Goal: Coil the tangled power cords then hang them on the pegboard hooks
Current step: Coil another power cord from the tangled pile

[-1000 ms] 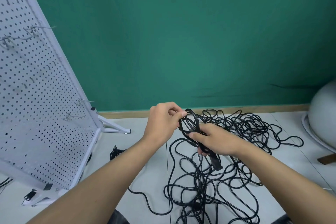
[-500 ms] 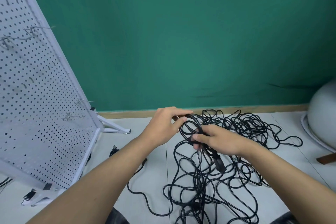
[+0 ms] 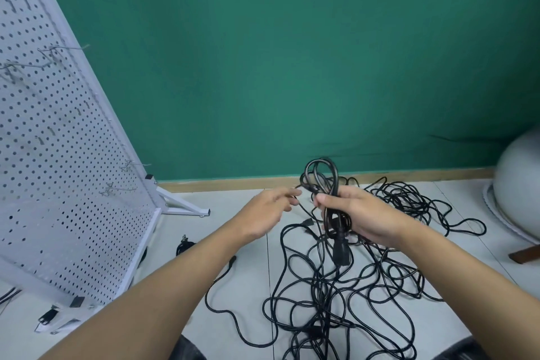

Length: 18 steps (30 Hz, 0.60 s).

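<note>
A tangle of black power cords lies spread over the pale floor in front of me. My right hand grips a small coil of black cord, whose loops stand up above the fist while a black plug hangs below it. My left hand is just left of the coil, fingers loosely extended, their tips touching a strand that runs to the coil. The white pegboard leans at the left, with bare wire hooks sticking out of it.
The pegboard's white foot stretches across the floor toward the cords. A loose black plug lies by the board's base. A grey rounded object stands at the right edge. A green wall with a wooden skirting closes the back.
My right hand has lifted the coil upright, so its loops now stand above the fist. My left hand has let go of the loops and moved slightly left and down, fingers straighter.
</note>
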Available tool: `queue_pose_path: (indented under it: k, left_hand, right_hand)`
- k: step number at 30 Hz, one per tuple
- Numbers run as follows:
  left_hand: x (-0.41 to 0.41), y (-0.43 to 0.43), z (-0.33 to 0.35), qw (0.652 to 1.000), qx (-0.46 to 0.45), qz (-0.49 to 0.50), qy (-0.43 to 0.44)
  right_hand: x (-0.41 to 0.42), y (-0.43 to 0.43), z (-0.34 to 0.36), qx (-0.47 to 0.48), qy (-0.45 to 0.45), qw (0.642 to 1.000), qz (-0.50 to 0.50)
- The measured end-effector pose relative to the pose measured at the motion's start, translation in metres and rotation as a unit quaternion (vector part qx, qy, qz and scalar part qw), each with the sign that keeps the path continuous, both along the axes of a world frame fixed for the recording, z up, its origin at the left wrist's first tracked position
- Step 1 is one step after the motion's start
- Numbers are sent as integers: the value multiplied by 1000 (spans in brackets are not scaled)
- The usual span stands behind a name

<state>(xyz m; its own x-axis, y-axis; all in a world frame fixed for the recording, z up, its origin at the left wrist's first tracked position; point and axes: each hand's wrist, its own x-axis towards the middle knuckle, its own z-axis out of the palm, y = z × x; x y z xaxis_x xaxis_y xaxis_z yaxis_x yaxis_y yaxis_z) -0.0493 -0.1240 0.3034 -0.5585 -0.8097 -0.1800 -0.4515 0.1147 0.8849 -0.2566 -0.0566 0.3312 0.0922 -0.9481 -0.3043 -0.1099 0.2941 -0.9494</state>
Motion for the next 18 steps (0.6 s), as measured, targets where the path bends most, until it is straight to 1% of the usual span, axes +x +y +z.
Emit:
queue_pose_path:
  k: [2, 4, 7, 11, 13, 14, 16, 18]
  left_hand:
    - [0, 3, -8, 990, -68, -89, -89]
    - [-4, 5, -16, 970, -111, -163, -142]
    - [-11, 7, -24, 955, -135, -211, -160]
    - [-15, 6, -25, 955, -126, -218, -156]
    - [-14, 5, -25, 959, -115, -203, -164]
    - [-13, 4, -24, 960, -109, -197, -164]
    - [-11, 3, -20, 963, -114, -184, -161]
    - [-8, 2, -14, 957, -172, -169, -161]
  right_hand:
    - [-3, 0, 6, 7, -83, 997, -2]
    - [-5, -1, 8, 11, -131, 991, 13]
    - [-5, 0, 10, 2, -165, 986, 38]
    - [-6, 0, 9, -5, -175, 984, 19]
    - [-6, 0, 8, -13, -147, 989, -10]
    - [-5, -1, 6, -23, -111, 993, -28]
    - [-5, -2, 2, -39, -11, 997, -60]
    - [-7, -3, -2, -37, 70, 994, -70]
